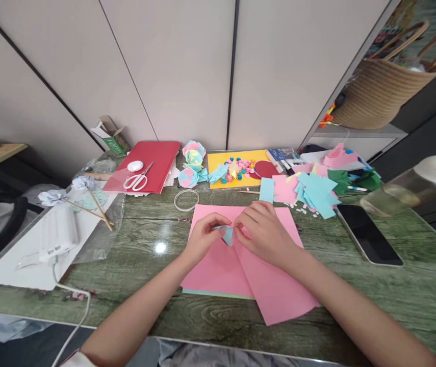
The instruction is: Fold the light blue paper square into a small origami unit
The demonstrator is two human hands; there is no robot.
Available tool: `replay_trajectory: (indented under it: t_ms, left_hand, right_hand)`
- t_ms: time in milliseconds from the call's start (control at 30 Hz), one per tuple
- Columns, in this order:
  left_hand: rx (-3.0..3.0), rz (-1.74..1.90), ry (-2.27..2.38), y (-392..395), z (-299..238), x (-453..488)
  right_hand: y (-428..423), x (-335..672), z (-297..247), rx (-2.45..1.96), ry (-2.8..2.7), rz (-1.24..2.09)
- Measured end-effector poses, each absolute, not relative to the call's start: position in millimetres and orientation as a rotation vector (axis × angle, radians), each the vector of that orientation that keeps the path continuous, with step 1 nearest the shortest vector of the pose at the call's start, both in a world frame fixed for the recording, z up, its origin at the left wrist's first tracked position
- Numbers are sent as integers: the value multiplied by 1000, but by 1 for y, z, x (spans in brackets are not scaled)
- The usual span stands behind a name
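Note:
Between both hands is a small folded piece of blue paper [227, 235], held a little above the pink paper sheets [218, 272]. My left hand [207, 237] pinches its left side between thumb and fingers. From the other side, the fingertips of my right hand [261, 232] press together on its upper right corner. My fingers hide part of the fold. One pink sheet lies askew under my right wrist and sticks out toward the table's front edge. Beyond my hands, a blue paper rectangle [266, 189] lies beside loose blue paper pieces [319, 191].
White scissors [137, 181] rest on a red folder [158, 158]. Folded paper flowers [194, 155] and a yellow sheet [215, 163] with small colourful pieces stand behind. A phone [370, 234] and a lidded jar [397, 188] are at right; a white power bank [59, 232] with cable is at left.

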State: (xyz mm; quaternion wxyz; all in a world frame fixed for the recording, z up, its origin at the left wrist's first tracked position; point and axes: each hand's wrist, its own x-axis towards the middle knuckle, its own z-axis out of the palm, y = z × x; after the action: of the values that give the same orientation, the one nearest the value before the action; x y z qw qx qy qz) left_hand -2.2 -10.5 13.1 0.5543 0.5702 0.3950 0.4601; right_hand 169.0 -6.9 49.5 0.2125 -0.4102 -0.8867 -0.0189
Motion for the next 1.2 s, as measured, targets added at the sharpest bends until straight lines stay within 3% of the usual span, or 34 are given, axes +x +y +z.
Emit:
replay_trajectory:
  t_ms: [400,833,1200]
  left_hand:
    - [1033,1089,739,-7,12,-4]
    - [938,1035,847,-6,11,-3]
    - [595,1023,809,5,3,-11]
  right_hand:
    - [6,177,50,-1240,-2337,307]
    - [8,176,43,-1277,-2376,246]
    - [5,211,69,-1306,-2188,281]
